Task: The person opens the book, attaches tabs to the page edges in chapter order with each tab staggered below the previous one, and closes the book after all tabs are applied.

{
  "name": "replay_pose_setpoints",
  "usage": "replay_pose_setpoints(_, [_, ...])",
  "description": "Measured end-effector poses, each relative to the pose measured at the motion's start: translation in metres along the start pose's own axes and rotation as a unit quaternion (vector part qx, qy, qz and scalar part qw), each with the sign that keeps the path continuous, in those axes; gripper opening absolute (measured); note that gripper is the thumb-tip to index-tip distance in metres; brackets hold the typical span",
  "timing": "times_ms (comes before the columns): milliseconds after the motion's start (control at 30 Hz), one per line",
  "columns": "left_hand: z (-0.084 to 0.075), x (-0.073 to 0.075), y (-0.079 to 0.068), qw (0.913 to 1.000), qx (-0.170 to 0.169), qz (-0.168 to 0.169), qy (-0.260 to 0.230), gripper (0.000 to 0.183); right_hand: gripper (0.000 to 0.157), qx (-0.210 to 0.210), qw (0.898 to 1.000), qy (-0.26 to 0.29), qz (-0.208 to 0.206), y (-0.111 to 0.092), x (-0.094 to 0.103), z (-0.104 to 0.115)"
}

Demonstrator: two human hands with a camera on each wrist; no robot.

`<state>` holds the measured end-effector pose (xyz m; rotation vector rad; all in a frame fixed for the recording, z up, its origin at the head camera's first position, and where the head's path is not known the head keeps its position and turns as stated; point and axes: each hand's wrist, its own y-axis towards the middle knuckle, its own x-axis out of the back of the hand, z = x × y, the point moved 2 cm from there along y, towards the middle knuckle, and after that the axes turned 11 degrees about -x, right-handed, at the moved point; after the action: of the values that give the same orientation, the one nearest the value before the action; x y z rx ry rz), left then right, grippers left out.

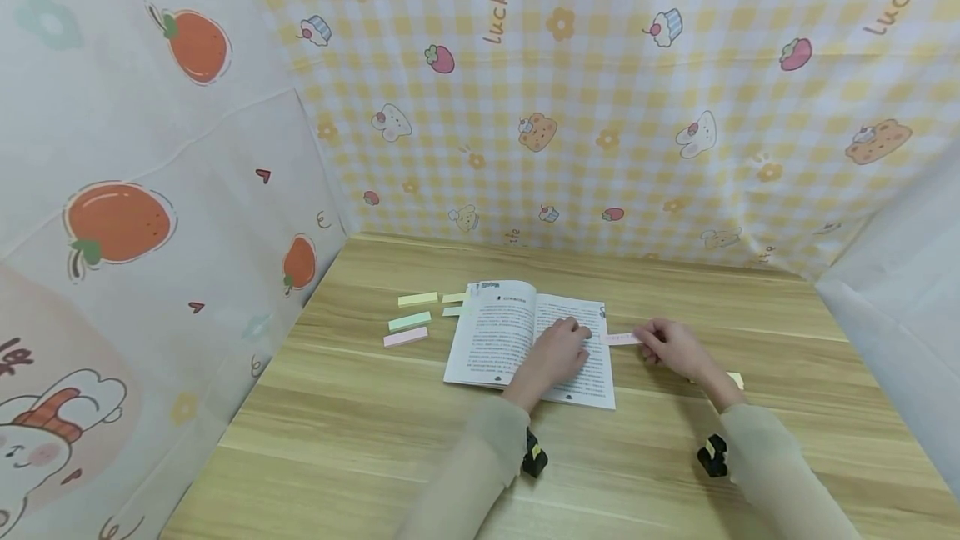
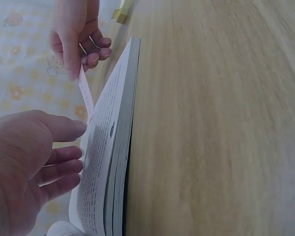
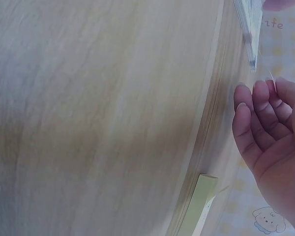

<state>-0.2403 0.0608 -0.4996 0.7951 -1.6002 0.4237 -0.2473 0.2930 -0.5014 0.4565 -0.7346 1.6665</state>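
While the left hand (image 1: 557, 351) rests with relaxed fingers on the open book (image 1: 497, 340), the right hand (image 1: 674, 346) pinches the pink strip (image 1: 622, 339) at the book's three o'clock edge; if it pulls too hard, the strip might come loose or tear.

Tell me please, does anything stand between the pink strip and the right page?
Nothing visible does. The right hand pinches one end of the pink strip; the other reaches the right page. The left hand lies over that page, left of the strip.
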Motion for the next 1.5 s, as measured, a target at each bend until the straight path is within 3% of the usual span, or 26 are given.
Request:
replay_pose_setpoints(867, [-0.013, -0.008, 0.007, 0.9987, -0.003, 0.017, 0.049, 0.040, 0.030, 0.017, 1.000, 0.002, 0.002, -0.001, 0.001, 0.000])
replay_pose_setpoints(1133, [-0.020, -0.011, 0.010, 0.9935, 0.001, 0.057, 0.099, 0.045, 0.027, 0.022, 1.000, -0.004, 0.003, -0.002, 0.001, 0.002])
replay_pose_setpoints(1500, [-0.020, -0.020, 0.012, 0.9904, 0.016, 0.074, 0.115, 0.044, 0.028, 0.018, 1.000, -0.005, 0.000, -0.002, 0.000, -0.001])
